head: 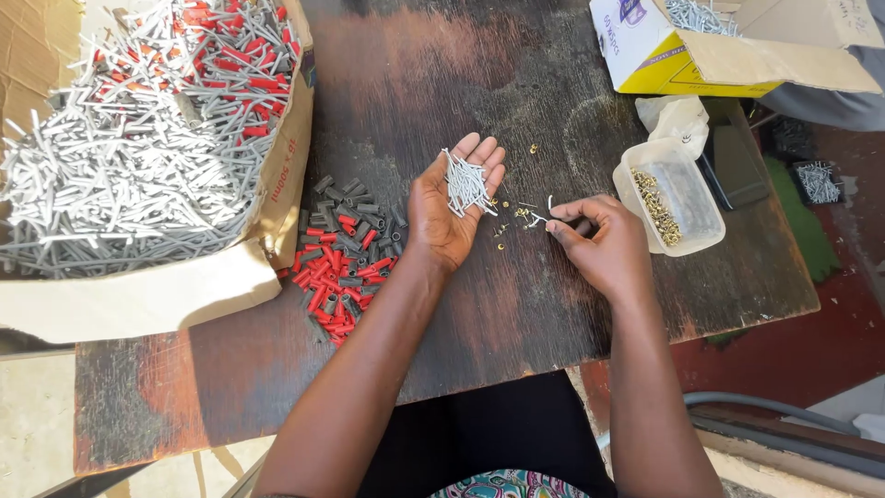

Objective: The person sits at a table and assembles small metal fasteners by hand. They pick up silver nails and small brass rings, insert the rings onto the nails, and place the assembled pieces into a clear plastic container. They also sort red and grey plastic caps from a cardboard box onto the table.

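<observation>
Tabletop (516,304): pins (466,183) on left hand (452,198), beside fingers (564,214).

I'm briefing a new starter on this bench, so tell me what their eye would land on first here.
First, the big cardboard box at the table's left, heaped with grey and red plastic pieces, with a smaller red and grey pile spilled beside it. At centre, the left hand lies palm up holding a bunch of small silver pins, while the right hand pinches one piece near scattered brass bits.
</observation>
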